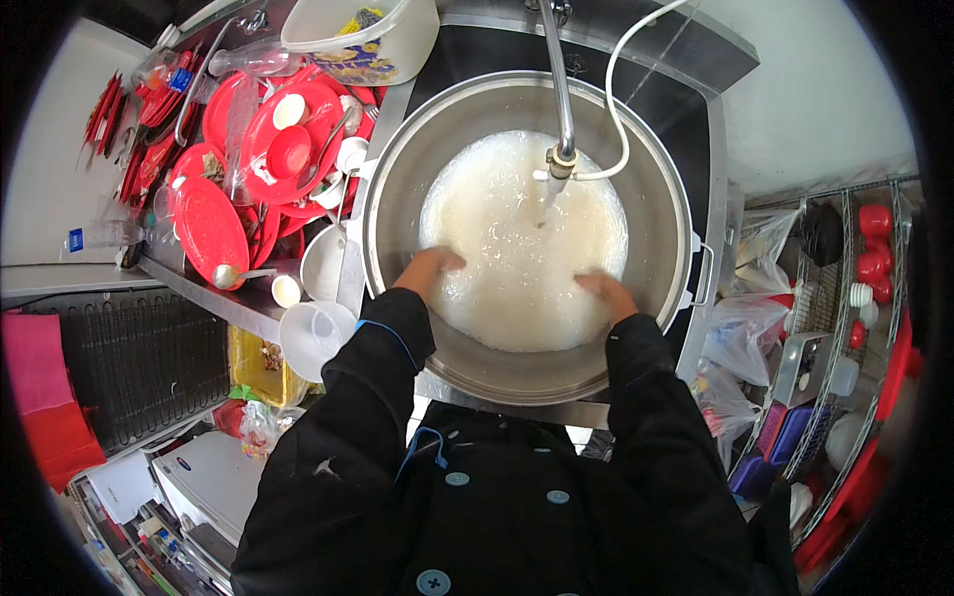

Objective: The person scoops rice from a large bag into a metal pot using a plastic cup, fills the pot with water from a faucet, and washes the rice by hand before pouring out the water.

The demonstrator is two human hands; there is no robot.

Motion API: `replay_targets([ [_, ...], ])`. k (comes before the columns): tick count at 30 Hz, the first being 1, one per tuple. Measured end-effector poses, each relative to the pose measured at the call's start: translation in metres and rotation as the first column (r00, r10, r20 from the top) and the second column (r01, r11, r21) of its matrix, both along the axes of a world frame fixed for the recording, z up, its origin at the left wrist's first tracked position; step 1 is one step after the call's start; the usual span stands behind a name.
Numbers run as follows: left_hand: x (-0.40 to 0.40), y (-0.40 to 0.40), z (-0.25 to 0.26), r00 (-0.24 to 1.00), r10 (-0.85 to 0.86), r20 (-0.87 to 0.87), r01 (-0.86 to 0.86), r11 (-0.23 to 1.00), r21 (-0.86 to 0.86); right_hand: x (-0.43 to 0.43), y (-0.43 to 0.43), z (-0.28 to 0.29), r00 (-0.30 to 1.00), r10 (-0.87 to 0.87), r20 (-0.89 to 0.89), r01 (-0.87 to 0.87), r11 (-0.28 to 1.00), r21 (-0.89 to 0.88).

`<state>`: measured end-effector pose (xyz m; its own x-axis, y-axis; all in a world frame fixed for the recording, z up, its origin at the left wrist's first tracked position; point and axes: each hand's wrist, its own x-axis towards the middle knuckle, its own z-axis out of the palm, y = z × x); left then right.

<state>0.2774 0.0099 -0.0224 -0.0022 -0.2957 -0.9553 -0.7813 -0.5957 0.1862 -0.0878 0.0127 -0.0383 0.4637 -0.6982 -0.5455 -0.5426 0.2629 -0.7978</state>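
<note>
A large metal pot (399, 179) with side handles stands before me, holding cloudy whitish water (514, 261) with pale, grain-like matter that looks like rice. My left hand (432, 270) reaches over the near left side of the pot, its fingers partly under the surface. On the right, my right hand (610, 294) dips into the same liquid near the pot's wall. Whatever the submerged fingers touch is hidden. Between and beyond the hands, a metal faucet (557, 89) runs a stream into the pot. A white hose (613, 97) joins the faucet near its outlet.
Red plates (211, 227), cups and cutlery crowd the sink at left, beside a clear plastic bottle (257, 58). A white plastic tub (399, 45) with a sponge stands behind them. A translucent plastic container (317, 339) is near my left sleeve. Wire shelving (820, 313) holds dishes at right.
</note>
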Motion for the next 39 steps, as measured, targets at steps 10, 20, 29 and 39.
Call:
replay_targets([
  [10,-0.084,0.045,-0.023,0.494,0.685,-0.535,-0.576,0.719,0.389,0.117,0.037,-0.014,0.770,-0.600,0.216,0.132,0.481,0.867],
  [20,-0.107,-0.022,-0.026,0.730,0.393,-0.559,-0.682,0.455,-0.572,0.162,-0.061,0.035,0.931,-0.339,-0.133,0.265,0.881,-0.391],
  [29,-0.055,-0.080,-0.046,0.957,-0.174,0.232,0.286,0.709,-0.644,0.211,-0.128,-0.024,0.942,-0.007,-0.335,-0.242,0.677,-0.695],
  [39,-0.039,-0.042,0.023,0.848,0.051,0.527,0.304,0.768,-0.564,0.096,-0.127,0.034,0.477,0.042,-0.878,-0.313,0.942,-0.125],
])
